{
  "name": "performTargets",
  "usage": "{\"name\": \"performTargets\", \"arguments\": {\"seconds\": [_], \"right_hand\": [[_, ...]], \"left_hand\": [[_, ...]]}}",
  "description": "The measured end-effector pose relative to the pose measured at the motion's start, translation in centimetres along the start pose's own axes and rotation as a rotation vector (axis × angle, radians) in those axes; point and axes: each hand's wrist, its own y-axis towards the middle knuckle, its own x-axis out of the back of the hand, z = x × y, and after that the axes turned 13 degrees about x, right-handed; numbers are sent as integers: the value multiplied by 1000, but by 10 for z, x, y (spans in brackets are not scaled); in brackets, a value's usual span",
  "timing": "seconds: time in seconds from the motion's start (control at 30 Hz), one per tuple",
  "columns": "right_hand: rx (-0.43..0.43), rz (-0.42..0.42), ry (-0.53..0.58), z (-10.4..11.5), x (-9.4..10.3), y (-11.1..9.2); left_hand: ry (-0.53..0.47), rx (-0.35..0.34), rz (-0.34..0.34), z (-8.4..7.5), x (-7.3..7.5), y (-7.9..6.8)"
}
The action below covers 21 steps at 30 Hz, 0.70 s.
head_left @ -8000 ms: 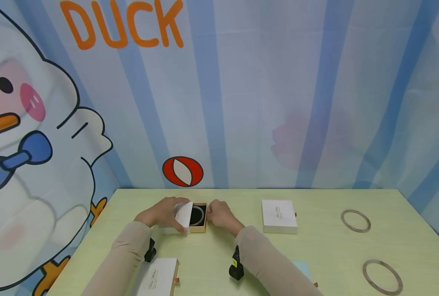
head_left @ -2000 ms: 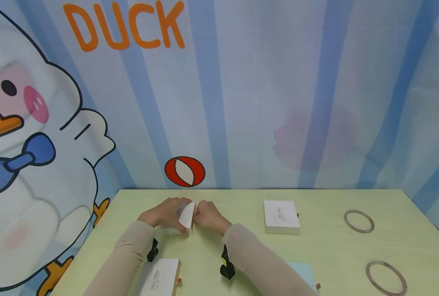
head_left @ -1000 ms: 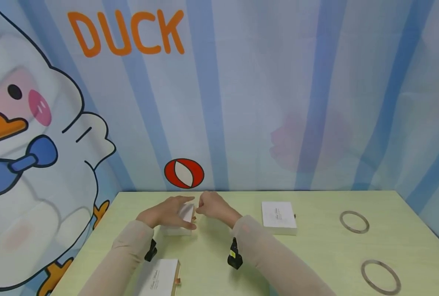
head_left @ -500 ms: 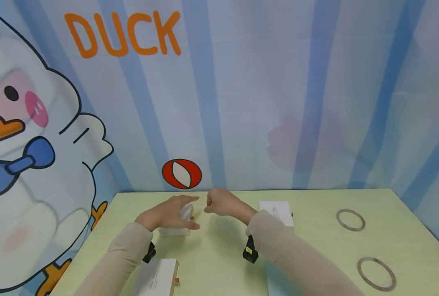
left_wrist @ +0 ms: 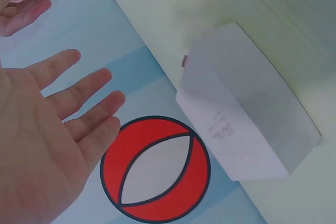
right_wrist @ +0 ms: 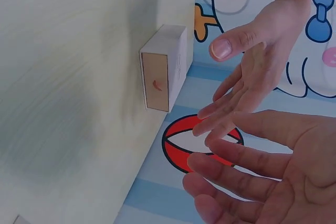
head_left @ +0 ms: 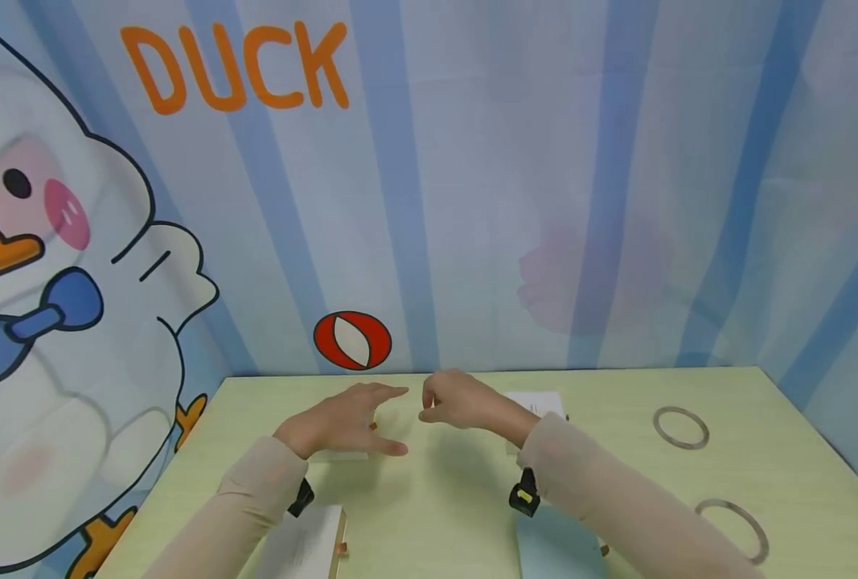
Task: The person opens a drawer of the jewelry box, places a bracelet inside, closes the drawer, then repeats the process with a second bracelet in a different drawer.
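A white drawer box (right_wrist: 165,69) with a small tab on its end stands at the back left of the table, its drawer pushed in. My left hand (head_left: 342,420) hovers over it with spread fingers, hiding most of it in the head view. In the left wrist view, the left hand's straight fingers are apart from the white box (left_wrist: 236,108). To the right, my right hand (head_left: 465,400) is raised above the table, fingers loosely bent and holding nothing. Two grey bangles (head_left: 678,410) lie on the right side of the table; my right sleeve partly covers the nearer bangle (head_left: 750,521).
Another white box (head_left: 537,400) sits at the back, partly behind my right wrist. At the front left lies a white box (head_left: 301,543) with a tab. A light blue box (head_left: 555,547) is at the front, beside my right forearm. A printed curtain (head_left: 472,201) hangs behind the table.
Eight seconds ago the drawer stood partly out with a bangle inside; it was then pushed in. Since then both hands have let go, and the right hand has moved away rightward.
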Motion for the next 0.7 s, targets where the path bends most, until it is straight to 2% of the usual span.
{"name": "performTargets", "arguments": {"seconds": [0.27, 0.5, 0.7], "right_hand": [[7, -6, -11, -5, 8, -26], [-3, 7, 7, -8, 18, -49], [31, 7, -1, -9, 26, -72]], "left_hand": [[92, -39, 1, -20, -5, -2], [103, -113, 26, -40, -8, -6], [139, -164, 29, -57, -12, -9]]}}
